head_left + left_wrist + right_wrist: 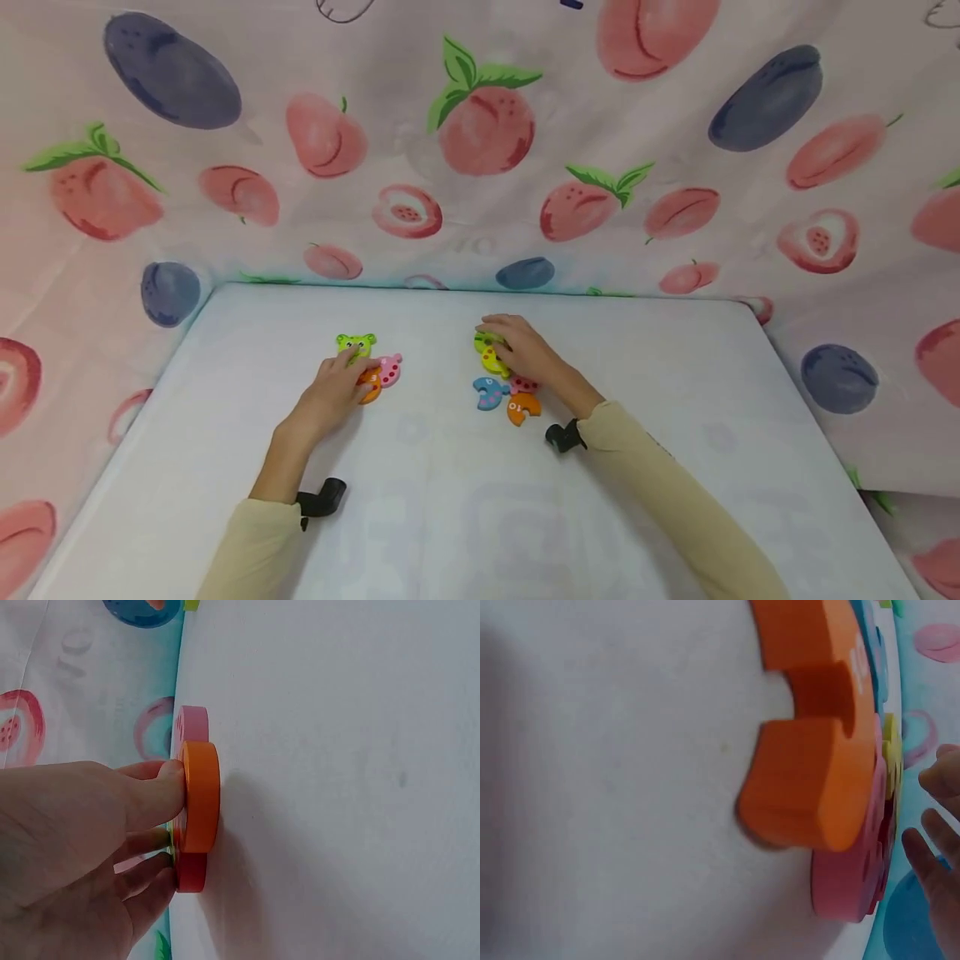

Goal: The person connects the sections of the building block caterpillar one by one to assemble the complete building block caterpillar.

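Observation:
My left hand [330, 393] rests its fingers and thumb on a small cluster of flat puzzle pieces. In that cluster lie a green animal-head piece [356, 345], a pink spotted piece [389, 371] and an orange piece [201, 796], which the thumb touches; a red piece [192, 872] shows below it. On the right, my right hand [525, 350] reaches over a green piece [481, 342] and a yellow piece [492, 361], fingers loosely bent. Nearer to me are a blue piece [490, 393], a pink-red piece [524, 384] and a notched orange piece [810, 769]. Whether the right fingertips touch anything is hidden.
All the pieces lie on a white tabletop [435, 483]. A fruit-printed cloth [480, 242] rises behind the table and at its sides. Black wrist-camera mounts [322, 498] hang beside both forearms.

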Available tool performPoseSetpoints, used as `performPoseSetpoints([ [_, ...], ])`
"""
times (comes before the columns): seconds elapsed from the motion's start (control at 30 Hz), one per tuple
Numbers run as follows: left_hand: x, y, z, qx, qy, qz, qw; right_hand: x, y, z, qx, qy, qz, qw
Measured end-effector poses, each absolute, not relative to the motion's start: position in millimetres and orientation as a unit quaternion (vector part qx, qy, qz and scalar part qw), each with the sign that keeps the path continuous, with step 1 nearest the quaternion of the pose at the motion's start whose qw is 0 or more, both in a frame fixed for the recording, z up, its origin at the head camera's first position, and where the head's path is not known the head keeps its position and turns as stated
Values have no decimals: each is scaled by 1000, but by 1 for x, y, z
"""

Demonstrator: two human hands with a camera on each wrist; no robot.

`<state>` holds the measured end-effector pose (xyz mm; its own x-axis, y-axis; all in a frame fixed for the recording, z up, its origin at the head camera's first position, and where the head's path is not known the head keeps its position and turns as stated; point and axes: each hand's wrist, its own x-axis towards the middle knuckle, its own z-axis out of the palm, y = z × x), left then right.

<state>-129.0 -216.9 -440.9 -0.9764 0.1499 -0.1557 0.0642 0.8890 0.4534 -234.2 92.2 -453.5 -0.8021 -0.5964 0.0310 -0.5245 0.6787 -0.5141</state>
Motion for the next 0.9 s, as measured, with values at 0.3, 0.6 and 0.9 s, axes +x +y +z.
performPoseSetpoints([
  [0.3,-128,-207,-452,26,969,232,80,-232,79,-459,-339,925,-153,77],
  [0.6,-129,-197,-461,-1,970,241,36,-235,77,-455,-297,935,-144,127],
  [0.9,-130,-191,-463,0,982,188,5,-243,72,-446,-307,939,-106,115],
])
